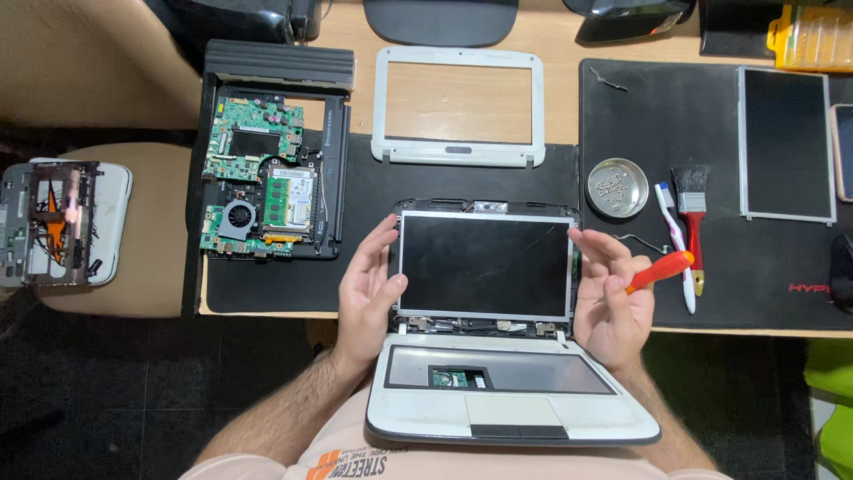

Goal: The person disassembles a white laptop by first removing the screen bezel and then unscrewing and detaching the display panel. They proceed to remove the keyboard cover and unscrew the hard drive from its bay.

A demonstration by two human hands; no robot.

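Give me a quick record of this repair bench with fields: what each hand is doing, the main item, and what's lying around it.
left hand: open, thumb against the left edge of the screen panel
right hand: holds an orange-handled screwdriver beside the panel's right edge
main item: small white laptop, bezel off, keyboard removed
behind it: white screen bezel
left: opened laptop with green circuit board
right: round metal dish, red-handled brush, toothbrush, spare panel
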